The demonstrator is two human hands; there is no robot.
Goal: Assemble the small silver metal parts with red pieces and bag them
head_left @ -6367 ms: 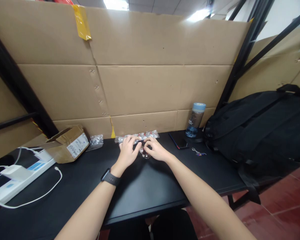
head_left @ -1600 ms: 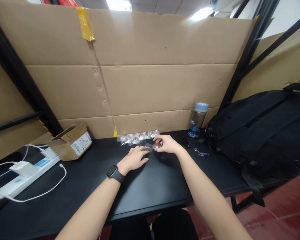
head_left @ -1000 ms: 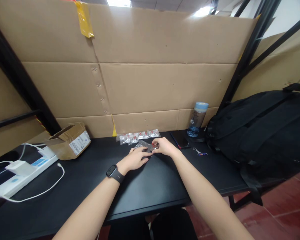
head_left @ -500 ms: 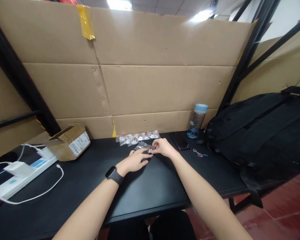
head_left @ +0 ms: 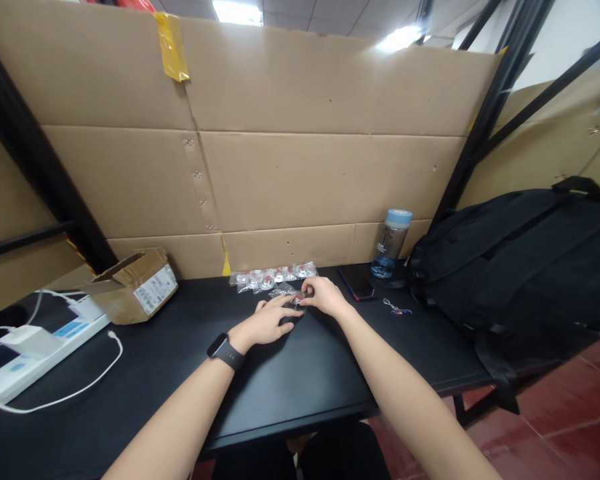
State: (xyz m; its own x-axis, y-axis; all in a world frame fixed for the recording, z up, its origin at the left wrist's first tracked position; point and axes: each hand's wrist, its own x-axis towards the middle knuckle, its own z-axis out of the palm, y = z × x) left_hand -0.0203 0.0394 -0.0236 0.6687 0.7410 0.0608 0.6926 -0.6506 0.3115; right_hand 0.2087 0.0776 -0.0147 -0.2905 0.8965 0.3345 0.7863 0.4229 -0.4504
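Note:
On the black table (head_left: pixel 290 373), a small clear packet with a red and silver item (head_left: pixel 297 301) lies between my two hands. My left hand (head_left: pixel 267 323), with a black watch on the wrist, rests on the table with fingers spread, its fingertips touching the packet. My right hand (head_left: pixel 323 295) pinches the packet's right edge between bent fingers. Just behind, another crinkled clear wrapper (head_left: pixel 283 289) lies partly beside my left fingers. A row of several clear packets with red and silver round items (head_left: pixel 267 279) lies near the cardboard wall.
An open cardboard box (head_left: pixel 135 287) and a white power strip (head_left: pixel 55 353) with cables are at the left. To the right are a phone (head_left: pixel 359 285), a water bottle (head_left: pixel 390 245), a keychain (head_left: pixel 396 308) and a black backpack (head_left: pixel 525 267). Cardboard (head_left: pixel 290 180) stands behind.
The whole view has shifted slightly. Both hands stay at the small packet, with only slight finger movement by my right hand.

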